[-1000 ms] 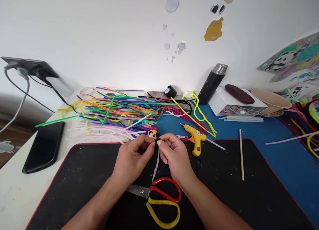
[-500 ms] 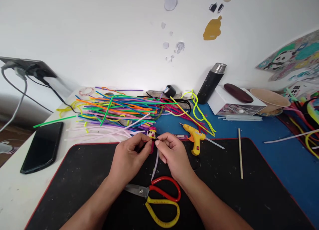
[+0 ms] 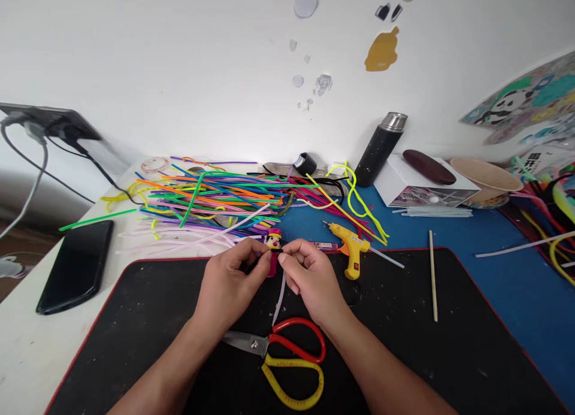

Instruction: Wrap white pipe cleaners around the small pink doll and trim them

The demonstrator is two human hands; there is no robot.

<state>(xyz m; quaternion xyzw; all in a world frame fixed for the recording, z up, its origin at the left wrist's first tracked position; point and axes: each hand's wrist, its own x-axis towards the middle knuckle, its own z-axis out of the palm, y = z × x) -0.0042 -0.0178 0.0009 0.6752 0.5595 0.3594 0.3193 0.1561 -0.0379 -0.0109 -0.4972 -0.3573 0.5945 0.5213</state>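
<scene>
A small doll [image 3: 273, 241] with a pale face, black hair, a magenta and yellow hat and a magenta body stands between my hands at the mat's far edge. A short black pipe cleaner [image 3: 275, 251] crosses its neck. My left hand [image 3: 233, 271] pinches one end of it and my right hand [image 3: 309, 271] pinches the other, thumbs against forefingers. Part of the doll's body is behind my left fingertips. Below it, a pale lilac strip [image 3: 280, 300] runs down to large scissors [image 3: 294, 362] with red and yellow handles, lying on the black mat [image 3: 386, 337].
Many coloured pipe cleaners [image 3: 215, 193] are heaped behind the mat. A yellow glue gun [image 3: 349, 247] lies right of my hands, a wooden stick [image 3: 433, 277] farther right. A phone [image 3: 76, 265] is at left; a black flask [image 3: 381, 148] and white box [image 3: 422, 178] stand by the wall.
My left fingertips have shifted slightly left, so more of the black pipe cleaner and the doll's magenta body shows between my hands. My right hand has hardly moved.
</scene>
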